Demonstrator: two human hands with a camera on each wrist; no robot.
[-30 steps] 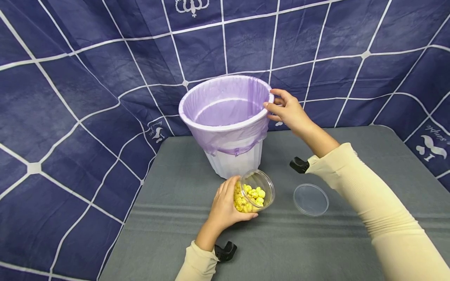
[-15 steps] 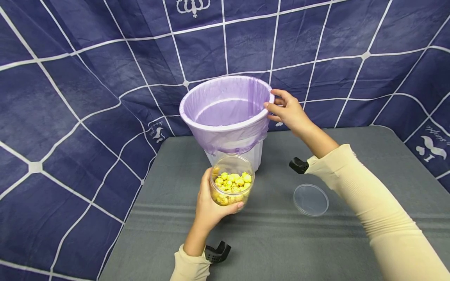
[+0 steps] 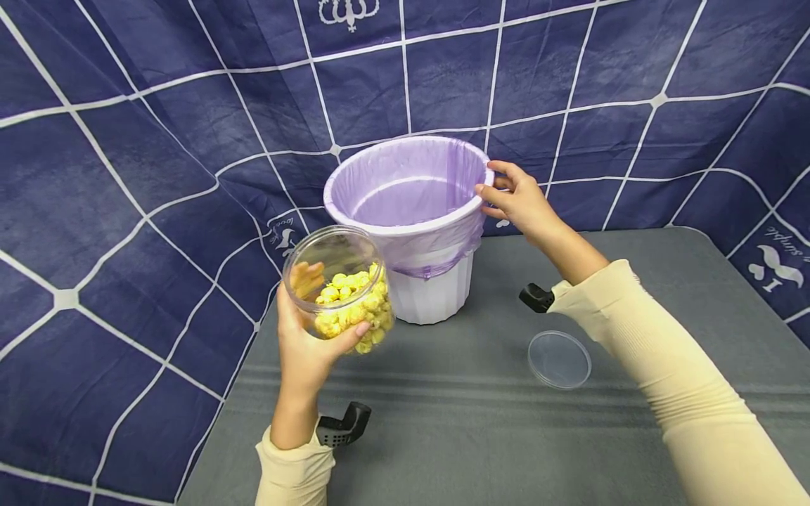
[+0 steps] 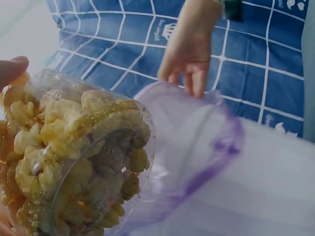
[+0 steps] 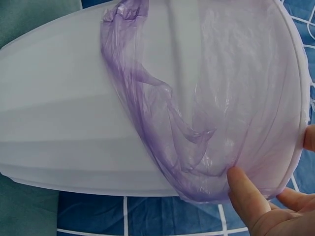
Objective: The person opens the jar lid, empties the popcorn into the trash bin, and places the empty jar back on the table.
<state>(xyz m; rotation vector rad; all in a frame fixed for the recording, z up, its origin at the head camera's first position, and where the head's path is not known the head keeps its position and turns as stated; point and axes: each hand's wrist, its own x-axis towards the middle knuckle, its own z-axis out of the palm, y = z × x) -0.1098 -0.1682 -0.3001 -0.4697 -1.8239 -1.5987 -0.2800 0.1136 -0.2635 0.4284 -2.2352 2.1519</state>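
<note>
One clear jar [image 3: 342, 254], open-topped, tilted, partly filled with yellow popcorn [image 3: 356, 306]

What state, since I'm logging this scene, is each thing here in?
Jar: open, tilted, partly filled
Popcorn: inside the jar
Lid: off, lying flat
Bin: upright, uncovered
Purple bag: lining the bin, edge folded down outside
Left hand: gripping the jar
Right hand: touching the bin's upper edge

A clear, round plastic lid [image 3: 560, 360] lay flat on the grey, cloth-covered worktop [image 3: 481, 443]. Around the worktop's back and sides hung a navy-blue fabric backdrop [image 3: 702, 60] with white grid lines, a white crown [image 3: 349, 13] and a white moustache [image 3: 782, 268].
</note>
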